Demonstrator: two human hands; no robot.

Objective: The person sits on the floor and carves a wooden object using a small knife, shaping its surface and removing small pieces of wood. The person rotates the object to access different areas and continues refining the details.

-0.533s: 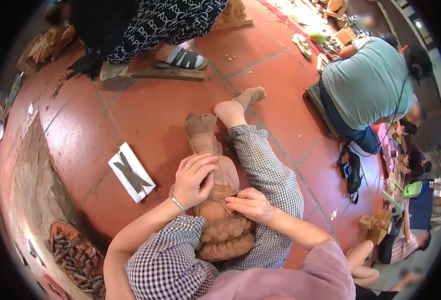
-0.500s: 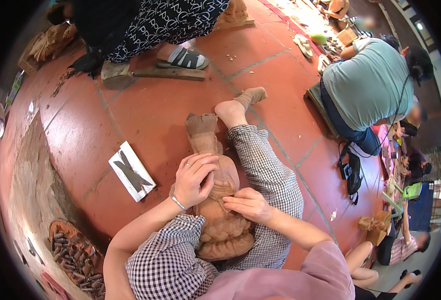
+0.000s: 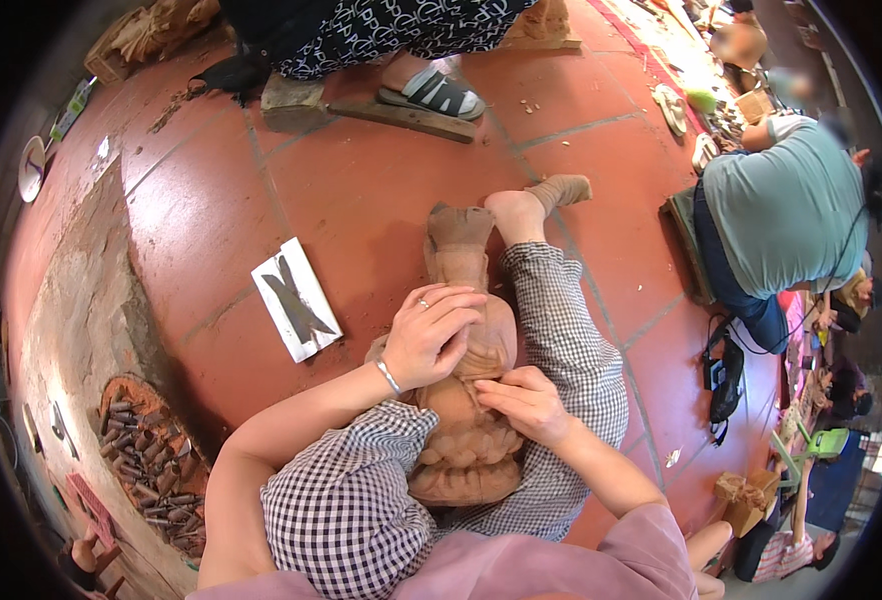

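Observation:
A brown carved wooden figure (image 3: 464, 440) lies lengthwise between my legs, its narrow blocky end away from me and its ridged, rounded carving nearest my body. My left hand (image 3: 429, 335), with a ring and a bracelet, lies over the figure's upper part, fingers curved round it. Pinched fingers of my right hand (image 3: 527, 405) press against folds at the middle of the carving. Whatever sits between those fingertips is too small to make out.
On the red tile floor to the left, two dark flat strips lie on a white sheet (image 3: 297, 300). A large wooden slab (image 3: 71, 300) with a hollow of dark tool pieces (image 3: 151, 450) stands at left. People sit ahead and right; a black bag (image 3: 726, 385) lies at right.
My view has swung a little, so the whole scene sits farther right in the picture. Both hands stay at nearly the same spots on the carving.

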